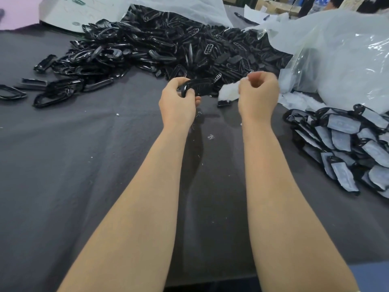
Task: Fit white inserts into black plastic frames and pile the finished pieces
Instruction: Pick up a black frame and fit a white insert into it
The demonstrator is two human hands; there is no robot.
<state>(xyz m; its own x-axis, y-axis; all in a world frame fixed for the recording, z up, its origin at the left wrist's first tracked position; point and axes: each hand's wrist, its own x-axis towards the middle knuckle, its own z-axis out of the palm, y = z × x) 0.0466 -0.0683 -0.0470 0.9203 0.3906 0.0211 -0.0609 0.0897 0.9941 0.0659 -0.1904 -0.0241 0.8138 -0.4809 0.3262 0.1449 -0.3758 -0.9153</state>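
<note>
Two hands up side by side over the grey cloth (84, 165), a small gap between. Left hand (176, 98) curled round one end of a black frame (200, 87); right hand (257, 92) pinching a blurred white insert (228, 93), just beside the frame's other end. Heap of loose frames (147, 45) from 10 to 12 o'clock, plastic bag (336, 60) at 1, finished pile (347, 144) at 3. Bare cloth from 7 to 9, its near edge at 6.

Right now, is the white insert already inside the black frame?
Out. The left hand grips the black frame, and the right hand holds the white insert beside it, not yet fitted in.
</note>
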